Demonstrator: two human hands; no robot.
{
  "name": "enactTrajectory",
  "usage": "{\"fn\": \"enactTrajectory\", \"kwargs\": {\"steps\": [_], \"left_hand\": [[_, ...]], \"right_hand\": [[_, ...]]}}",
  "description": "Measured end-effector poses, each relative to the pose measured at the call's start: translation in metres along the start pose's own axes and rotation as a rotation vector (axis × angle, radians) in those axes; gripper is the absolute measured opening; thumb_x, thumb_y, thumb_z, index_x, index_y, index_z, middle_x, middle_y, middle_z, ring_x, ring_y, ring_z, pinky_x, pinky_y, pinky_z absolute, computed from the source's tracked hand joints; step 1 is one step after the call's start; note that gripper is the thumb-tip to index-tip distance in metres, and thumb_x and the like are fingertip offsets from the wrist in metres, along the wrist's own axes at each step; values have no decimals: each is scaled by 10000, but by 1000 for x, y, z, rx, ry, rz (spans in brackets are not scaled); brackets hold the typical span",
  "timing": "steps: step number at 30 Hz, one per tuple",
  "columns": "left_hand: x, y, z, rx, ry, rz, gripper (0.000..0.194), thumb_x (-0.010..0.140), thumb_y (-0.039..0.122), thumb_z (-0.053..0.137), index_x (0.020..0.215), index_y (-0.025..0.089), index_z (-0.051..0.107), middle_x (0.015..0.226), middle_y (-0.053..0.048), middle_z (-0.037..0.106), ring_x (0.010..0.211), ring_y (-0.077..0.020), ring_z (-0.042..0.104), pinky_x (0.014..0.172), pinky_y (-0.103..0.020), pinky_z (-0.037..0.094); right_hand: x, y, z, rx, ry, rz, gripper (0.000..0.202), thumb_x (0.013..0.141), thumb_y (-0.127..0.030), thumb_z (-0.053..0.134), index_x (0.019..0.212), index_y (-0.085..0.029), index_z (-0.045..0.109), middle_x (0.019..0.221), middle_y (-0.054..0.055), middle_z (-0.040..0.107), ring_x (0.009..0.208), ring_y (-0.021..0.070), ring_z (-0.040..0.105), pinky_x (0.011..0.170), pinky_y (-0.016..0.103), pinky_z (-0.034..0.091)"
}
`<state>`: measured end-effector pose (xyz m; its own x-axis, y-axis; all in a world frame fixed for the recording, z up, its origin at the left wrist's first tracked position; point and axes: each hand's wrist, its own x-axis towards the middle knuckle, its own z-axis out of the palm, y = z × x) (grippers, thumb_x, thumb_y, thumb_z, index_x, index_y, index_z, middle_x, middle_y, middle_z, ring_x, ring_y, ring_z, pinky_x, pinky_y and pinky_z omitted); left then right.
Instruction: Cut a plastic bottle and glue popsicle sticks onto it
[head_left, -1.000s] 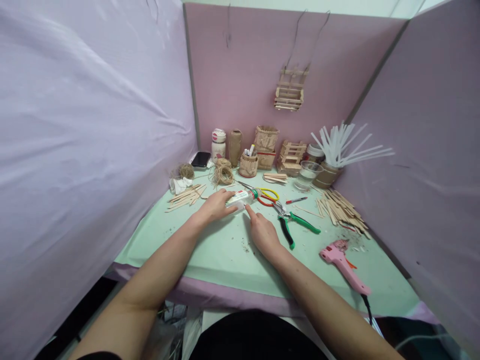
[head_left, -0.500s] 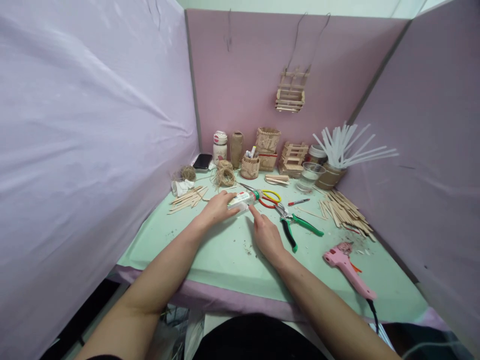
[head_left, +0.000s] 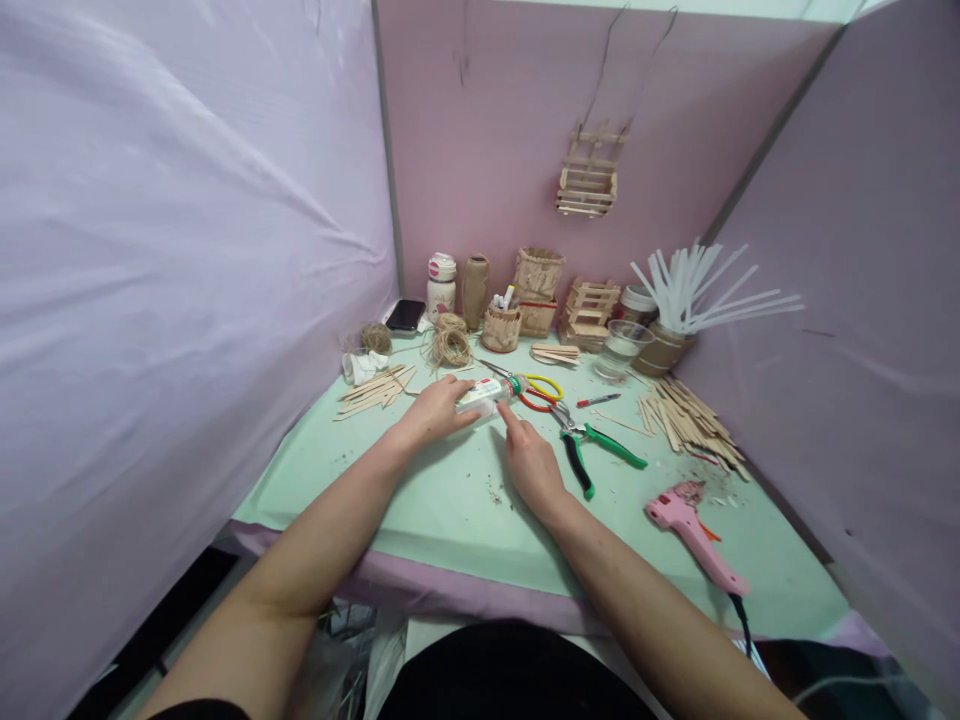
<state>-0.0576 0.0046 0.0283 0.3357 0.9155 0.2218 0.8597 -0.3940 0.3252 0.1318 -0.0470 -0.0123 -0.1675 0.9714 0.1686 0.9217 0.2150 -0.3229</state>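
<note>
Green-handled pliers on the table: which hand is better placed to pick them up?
Probably the right hand: it is nearer the pliers, with one finger extended toward the clear bottle. The left hand is farther away and holds that bottle.

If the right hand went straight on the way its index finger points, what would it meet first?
Most likely the bottle: the right hand points at its near side, very close, though I cannot tell whether they already touch.
</note>
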Motion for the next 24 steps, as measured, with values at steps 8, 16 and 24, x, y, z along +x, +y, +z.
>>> {"fn": "enactTrajectory", "kwargs": {"steps": [8,16,24], "left_hand": [[0,-2,-1,6,-15,29,530,859,466,583,1320,205,589,1186,-101,640,1100,-278,619,933,-354,487],[0,-1,-1,5,-17,26,533,865,459,578,1319,180,589,1208,-115,643,1115,-279,619,946,-359,488],[0,-1,-1,-3,-3,14,529,853,469,581,1300,186,605,1212,-116,654,1130,-281,616,958,-360,488]], "right_hand": [[0,-5,-5,-60,-56,1,619,973,-104,284,1568,-270,252,1102,100,641,906,216,656,796,306,452],[-1,-5,-4,-101,-72,-1,626,971,-105,278,1570,-280,231,1069,92,638,866,223,667,752,309,448],[-1,-8,-10,-157,-136,-2,659,952,-76,287,1572,-282,197,1057,103,636,841,217,675,723,300,451]]}}
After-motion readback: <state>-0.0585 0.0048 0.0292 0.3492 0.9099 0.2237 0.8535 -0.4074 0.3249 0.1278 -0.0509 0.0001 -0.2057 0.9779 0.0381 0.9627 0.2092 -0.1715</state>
